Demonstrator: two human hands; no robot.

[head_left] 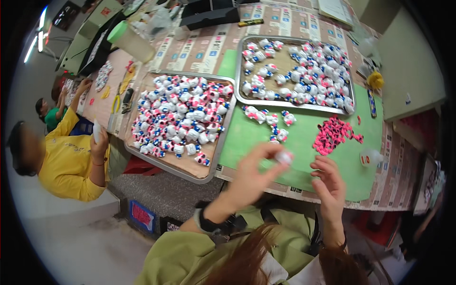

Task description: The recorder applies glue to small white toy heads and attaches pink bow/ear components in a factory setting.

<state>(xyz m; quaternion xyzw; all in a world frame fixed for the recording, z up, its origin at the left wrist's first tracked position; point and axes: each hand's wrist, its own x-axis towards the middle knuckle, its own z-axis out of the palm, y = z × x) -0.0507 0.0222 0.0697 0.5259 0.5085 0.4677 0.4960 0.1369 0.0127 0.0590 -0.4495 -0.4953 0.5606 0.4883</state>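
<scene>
Between the thumb and fingers of my left hand (249, 178) is a small white and pink figurine (284, 157), slightly blurred. My right hand (328, 183) is just right of it, fingers curved and apart, with nothing visible in them. Both hands hover above the near edge of a green mat (297, 178). Beyond my right hand lies a loose pile of small pink and black pieces (332, 135). Several white, blue and pink figurines (273, 118) rest on the mat between that pile and the left tray.
A metal tray (207, 178) crowded with figurines stands to the left; another tray (237, 80) of mostly white ones lies at the back. A small clear bottle (370, 157) is at right. Pliers (115, 103) lie left, near a person in a yellow shirt (71, 154).
</scene>
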